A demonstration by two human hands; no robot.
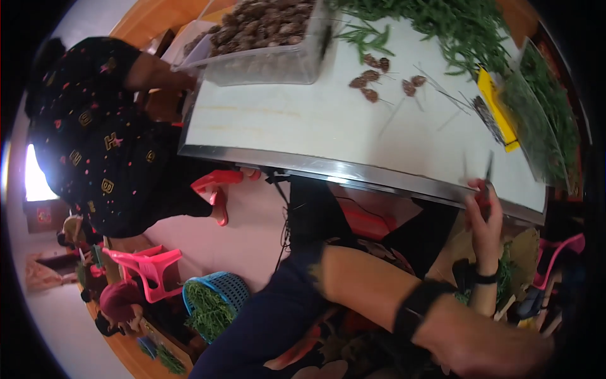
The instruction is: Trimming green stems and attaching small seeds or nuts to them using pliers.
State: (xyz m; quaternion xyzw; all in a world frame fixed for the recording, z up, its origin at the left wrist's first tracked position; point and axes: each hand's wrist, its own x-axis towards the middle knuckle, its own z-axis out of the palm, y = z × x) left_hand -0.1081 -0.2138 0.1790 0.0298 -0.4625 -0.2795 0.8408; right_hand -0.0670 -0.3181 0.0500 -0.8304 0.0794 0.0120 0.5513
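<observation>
At four o'clock on the table edge (379,179), my right hand (485,221) pinched thin skewers (489,169), their long axis toward twelve. My left hand (486,347) lay blurred at five o'clock; I cannot tell its grip. Skewered brown pieces (369,79) sat toward eleven, beyond them a clear tub (265,69) of brown pieces.

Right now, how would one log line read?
right hand grips red scissors at table edge | left hand low, blurred | on table: skewers, greens

Pink plastic chairs (148,265) (one window (36,177) glaring) on pale floor (246,243).
</observation>
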